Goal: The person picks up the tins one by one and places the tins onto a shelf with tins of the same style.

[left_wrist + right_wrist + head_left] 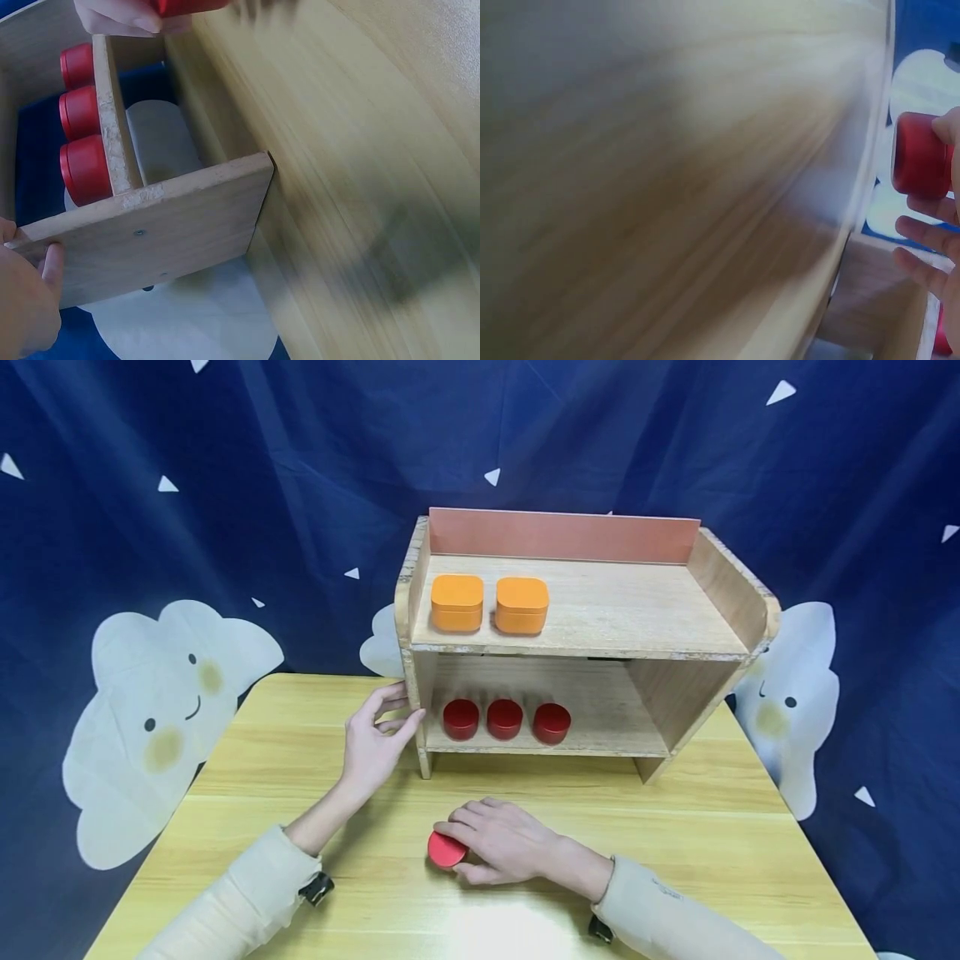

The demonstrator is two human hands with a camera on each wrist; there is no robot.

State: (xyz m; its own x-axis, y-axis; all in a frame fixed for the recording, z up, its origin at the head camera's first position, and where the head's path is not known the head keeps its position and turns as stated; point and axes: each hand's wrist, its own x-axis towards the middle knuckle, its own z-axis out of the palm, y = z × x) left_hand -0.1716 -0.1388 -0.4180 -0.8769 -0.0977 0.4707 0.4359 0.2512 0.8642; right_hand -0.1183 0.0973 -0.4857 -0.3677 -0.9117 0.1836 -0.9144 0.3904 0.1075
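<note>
My right hand (510, 841) holds a round red tin (446, 850) between thumb and fingers, over the table in front of the shelf. In the right wrist view the same tin (919, 155) shows at the right edge, the other fingers spread beside it. My left hand (373, 735) grips the front edge of the wooden shelf's left side panel (412, 693), thumb in front. Three round red tins (505, 719) stand in a row on the lower shelf board, toward its left. Two orange square tins (522, 606) sit on the upper board, also at the left.
The small wooden shelf unit (600, 647) stands toward the back of the wooden table (262, 760), its upright sides bounding both levels. Behind hangs a dark blue curtain (330, 468) with cloud and triangle shapes.
</note>
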